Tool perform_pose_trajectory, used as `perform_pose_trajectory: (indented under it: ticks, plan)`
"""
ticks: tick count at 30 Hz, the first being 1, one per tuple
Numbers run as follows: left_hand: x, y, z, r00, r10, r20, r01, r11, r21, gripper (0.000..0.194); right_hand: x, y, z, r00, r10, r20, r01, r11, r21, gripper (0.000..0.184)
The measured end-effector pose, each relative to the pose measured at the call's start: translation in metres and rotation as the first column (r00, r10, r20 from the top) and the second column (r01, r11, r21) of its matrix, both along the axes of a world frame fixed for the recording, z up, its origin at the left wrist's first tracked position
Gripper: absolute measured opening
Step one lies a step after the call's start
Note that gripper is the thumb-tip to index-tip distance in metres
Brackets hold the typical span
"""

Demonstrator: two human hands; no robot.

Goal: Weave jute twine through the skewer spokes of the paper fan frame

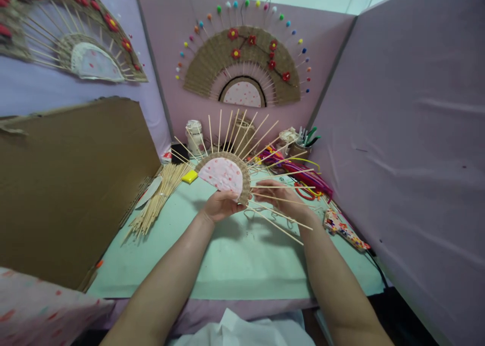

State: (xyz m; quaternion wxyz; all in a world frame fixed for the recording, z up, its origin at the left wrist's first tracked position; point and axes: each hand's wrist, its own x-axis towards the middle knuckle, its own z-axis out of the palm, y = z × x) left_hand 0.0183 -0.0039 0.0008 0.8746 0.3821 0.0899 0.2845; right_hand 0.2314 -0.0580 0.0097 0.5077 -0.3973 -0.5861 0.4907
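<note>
Over the middle of the desk [227, 280], the stick fan [222, 174] slants, long axis sloping down toward the right edge, sticks splaying up and rightward. The left hand [222, 206] pinches its straight side; the right hand [284, 193] curls at the lower sticks, grip unclear.

Wdn sticks [220, 131], cloth patch [222, 173], matt cardbd. panel [76, 184]

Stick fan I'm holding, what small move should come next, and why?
Perhaps weave another row with your right hand just outside the brown woven band: the sticks are bare beyond it, and your left hand grips the spotted center near its lower edge.
</note>
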Motion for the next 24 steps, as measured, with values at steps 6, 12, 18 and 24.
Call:
perform_pose_trajectory:
  ticks: [6, 12, 18, 24]
  plan:
    - [0.001, 0.000, 0.001, 0.998, -0.005, -0.065, 0.007, 1.000, 0.025, 0.039, 0.006, -0.004, 0.005, 0.978, -0.185, -0.095, 0.185, 0.983, -0.009, 0.026]
    - [0.008, -0.004, -0.005, 0.990, -0.071, -0.123, 0.076, 0.996, 0.040, 0.038, 0.002, 0.007, 0.002, 0.907, -0.414, -0.079, 0.418, 0.907, 0.049, 0.020]
    - [0.014, -0.013, -0.004, 0.986, -0.109, -0.127, 0.120, 0.989, 0.084, 0.037, -0.004, 0.005, 0.003, 0.895, -0.446, -0.013, 0.446, 0.893, 0.058, 0.020]
    - [0.012, -0.008, -0.004, 0.988, -0.036, -0.151, 0.046, 0.997, 0.062, 0.035, 0.002, 0.007, 0.002, 0.884, -0.467, -0.013, 0.467, 0.884, 0.030, 0.020]
